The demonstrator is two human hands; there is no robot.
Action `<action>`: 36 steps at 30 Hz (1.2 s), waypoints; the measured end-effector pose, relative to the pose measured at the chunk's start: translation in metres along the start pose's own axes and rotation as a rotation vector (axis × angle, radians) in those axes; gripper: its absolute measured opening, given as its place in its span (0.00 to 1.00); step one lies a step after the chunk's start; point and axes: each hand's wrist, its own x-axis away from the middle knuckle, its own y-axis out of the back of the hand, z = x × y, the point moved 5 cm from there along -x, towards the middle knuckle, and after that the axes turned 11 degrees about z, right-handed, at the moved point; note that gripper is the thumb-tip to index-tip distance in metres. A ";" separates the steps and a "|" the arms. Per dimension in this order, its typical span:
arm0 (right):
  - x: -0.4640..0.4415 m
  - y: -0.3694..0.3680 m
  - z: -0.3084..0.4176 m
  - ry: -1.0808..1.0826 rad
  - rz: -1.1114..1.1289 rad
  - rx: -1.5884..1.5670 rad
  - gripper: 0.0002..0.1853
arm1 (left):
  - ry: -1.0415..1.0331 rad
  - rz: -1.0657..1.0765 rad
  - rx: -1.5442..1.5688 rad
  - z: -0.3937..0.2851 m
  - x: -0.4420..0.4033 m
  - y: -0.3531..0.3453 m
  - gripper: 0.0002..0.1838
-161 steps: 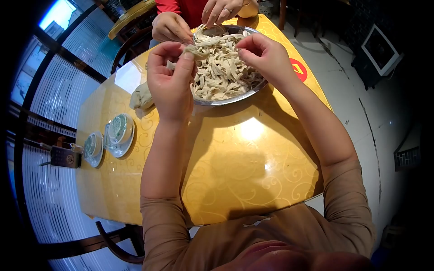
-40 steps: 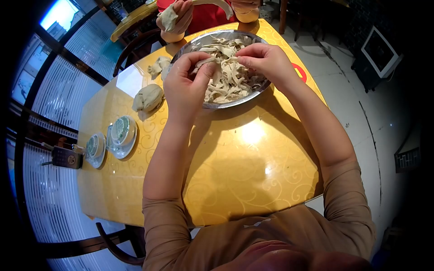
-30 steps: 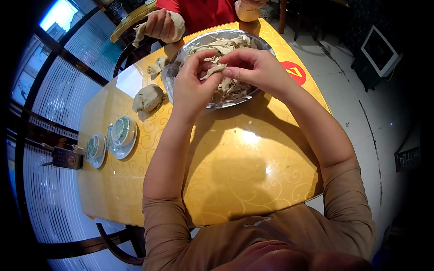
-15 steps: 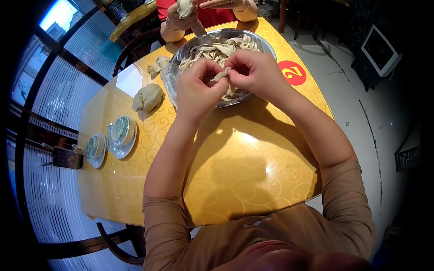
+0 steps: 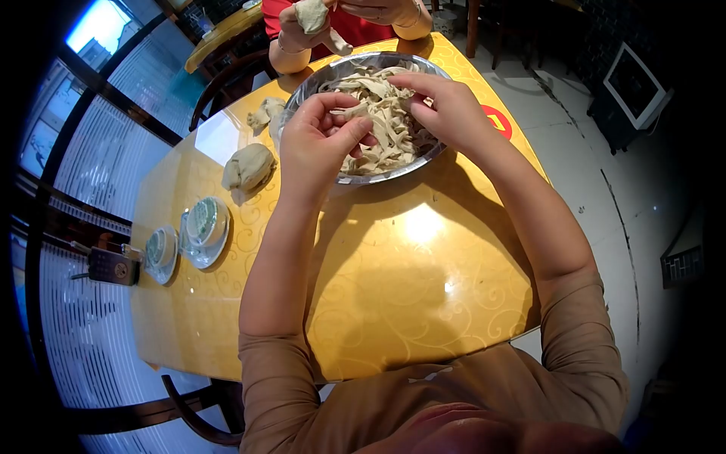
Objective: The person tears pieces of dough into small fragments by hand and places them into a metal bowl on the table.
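Observation:
A metal bowl (image 5: 378, 180) full of torn, pale dough strips (image 5: 389, 125) stands at the far part of the yellow table. Over its left side is my left hand (image 5: 325, 140), fingers curled round a small piece of dough (image 5: 349, 112). My right hand (image 5: 446, 110) hovers over the bowl's right side, thumb and forefinger apart, with nothing visible between them. Across the bowl, a person in red holds a lump of dough (image 5: 311, 15) with a strip hanging from it.
Left of the bowl lie a round dough lump (image 5: 248, 166) and a smaller one (image 5: 266, 113). Two wrapped dish sets (image 5: 206, 227) (image 5: 160, 253) rest on the table's left side, near a dark box (image 5: 113, 265). A red round sticker (image 5: 497, 121) is right of the bowl.
My hands, together half a second ago at the dough piece, have moved apart, the right one up and to the right. The other person's hands have shifted slightly, and a strip now hangs there.

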 end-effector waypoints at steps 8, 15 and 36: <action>0.003 -0.011 0.027 -0.168 0.312 -0.663 0.12 | 0.077 0.046 -0.135 0.005 0.002 -0.008 0.12; 0.004 -0.011 0.023 -0.271 0.342 -0.622 0.09 | 0.019 0.092 -0.207 0.008 0.000 -0.006 0.13; 0.006 -0.021 0.015 -0.311 0.205 -0.722 0.05 | -0.581 -0.067 -0.632 -0.023 0.019 -0.022 0.09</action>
